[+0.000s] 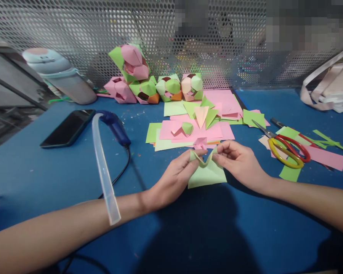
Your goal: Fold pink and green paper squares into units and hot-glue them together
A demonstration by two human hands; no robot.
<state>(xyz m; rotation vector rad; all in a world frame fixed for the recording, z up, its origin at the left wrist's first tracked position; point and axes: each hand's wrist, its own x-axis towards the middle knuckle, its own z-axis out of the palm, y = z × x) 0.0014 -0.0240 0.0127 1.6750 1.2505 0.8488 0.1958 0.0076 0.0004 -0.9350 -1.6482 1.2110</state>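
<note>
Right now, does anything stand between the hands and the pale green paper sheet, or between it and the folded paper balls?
Nothing visible separates the left hand or right hand from the pale green paper sheet; both pinch it. Loose pink and green papers lie between it and the folded paper balls.

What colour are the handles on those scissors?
The scissors have one yellow loop and one red loop, seen in the head view.

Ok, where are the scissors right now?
In the head view, the scissors lie right of the right hand, open blades toward the green square, handles over paper scraps.
</note>
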